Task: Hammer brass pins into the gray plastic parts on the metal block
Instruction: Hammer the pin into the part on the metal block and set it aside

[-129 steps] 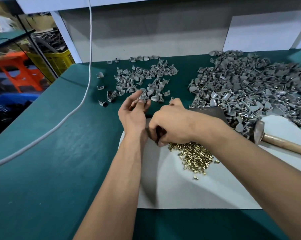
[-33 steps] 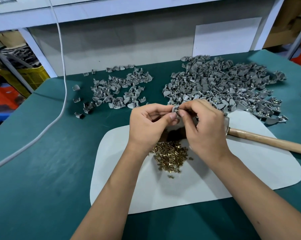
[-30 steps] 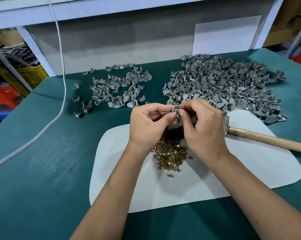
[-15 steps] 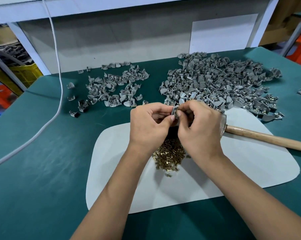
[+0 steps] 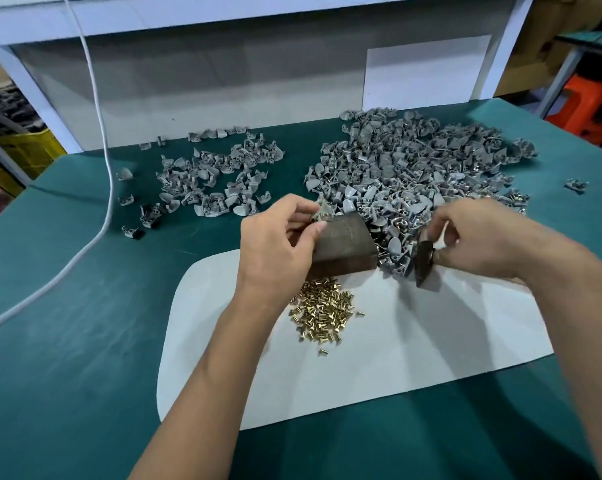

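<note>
The left hand (image 5: 275,244) pinches a small gray plastic part (image 5: 322,213) atop the dark metal block (image 5: 343,245); the right hand (image 5: 479,237) grips the dark-headed hammer (image 5: 423,263) and should strike squarely, clear of those pinching fingers.

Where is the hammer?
The hammer is right of centre in the head view, gripped by the right hand, its head just right of the metal block at the edge of the big gray parts pile.

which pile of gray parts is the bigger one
The right pile of gray parts, behind the right hand: broad and heaped, while the left pile is small and thin.
</note>
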Demonstrator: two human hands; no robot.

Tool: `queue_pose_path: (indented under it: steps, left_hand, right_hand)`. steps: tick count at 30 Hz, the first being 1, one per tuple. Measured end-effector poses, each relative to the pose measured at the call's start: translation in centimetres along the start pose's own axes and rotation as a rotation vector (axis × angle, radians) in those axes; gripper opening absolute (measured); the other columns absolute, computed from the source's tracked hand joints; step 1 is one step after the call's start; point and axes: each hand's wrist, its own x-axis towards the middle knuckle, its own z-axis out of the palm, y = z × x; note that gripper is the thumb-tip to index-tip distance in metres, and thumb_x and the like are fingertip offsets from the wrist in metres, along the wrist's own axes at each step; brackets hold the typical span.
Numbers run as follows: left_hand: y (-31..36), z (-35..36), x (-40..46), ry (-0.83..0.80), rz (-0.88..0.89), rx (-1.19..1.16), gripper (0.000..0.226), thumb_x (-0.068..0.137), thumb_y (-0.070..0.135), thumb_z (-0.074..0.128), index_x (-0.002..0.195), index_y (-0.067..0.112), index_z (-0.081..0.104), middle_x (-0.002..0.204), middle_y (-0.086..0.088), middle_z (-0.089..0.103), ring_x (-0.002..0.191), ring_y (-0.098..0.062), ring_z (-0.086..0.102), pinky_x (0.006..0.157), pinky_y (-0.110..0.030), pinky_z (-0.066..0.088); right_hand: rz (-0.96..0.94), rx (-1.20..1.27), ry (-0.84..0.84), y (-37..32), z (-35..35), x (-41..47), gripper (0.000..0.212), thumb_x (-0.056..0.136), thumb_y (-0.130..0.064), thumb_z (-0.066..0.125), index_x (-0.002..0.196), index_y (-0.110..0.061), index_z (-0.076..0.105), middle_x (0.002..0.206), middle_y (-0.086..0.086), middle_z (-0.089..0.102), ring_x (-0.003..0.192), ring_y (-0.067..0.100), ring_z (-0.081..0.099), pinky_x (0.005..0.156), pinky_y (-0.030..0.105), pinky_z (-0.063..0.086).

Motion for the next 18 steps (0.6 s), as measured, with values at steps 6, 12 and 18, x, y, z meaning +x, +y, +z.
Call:
queue_pose_path:
  steps: [6, 12, 18]
  left_hand:
    - [-1.2, -0.2, 0.4, -0.124, -0.041, 0.125, 0.010, 0.088, 0.012, 0.078, 0.092, 0.021, 0.080, 0.109, 0.011, 0.074, 0.128, -0.012, 0.053, 0.111, -0.025, 0.036]
    - [-1.8, -0.4, 0.4, -0.151, -0.174, -0.043, 0.012, 0.085, 0.013, 0.082, 0.092, 0.023, 0.082, 0.117, 0.006, 0.074, 0.124, -0.008, 0.059, 0.114, -0.036, 0.041]
    - [-1.5, -0.4, 0.2, -0.122, -0.243, -0.148, 0.012, 0.081, 0.009, 0.085, 0.081, 0.019, 0.080, 0.115, 0.002, 0.075, 0.109, -0.001, 0.068, 0.096, -0.014, 0.047]
  right_hand:
    - [0.018, -0.025, -0.063, 1.0, 1.0, 0.0, 0.013, 0.083, -0.023, 0.079, 0.079, -0.016, 0.069, 0.080, 0.006, 0.072, 0.076, 0.027, 0.065, 0.071, 0.039, 0.055]
    - [-0.130, 0.267, 0.131, 0.8, -0.8, -0.7, 0.016, 0.095, -0.013, 0.067, 0.083, -0.022, 0.063, 0.074, -0.002, 0.068, 0.072, 0.021, 0.064, 0.069, 0.043, 0.054]
    - [-0.338, 0.461, 0.171, -4.4, -1.2, -0.6, 0.007, 0.097, -0.017, 0.066, 0.103, -0.019, 0.071, 0.091, -0.009, 0.073, 0.084, 0.004, 0.068, 0.079, 0.022, 0.054]
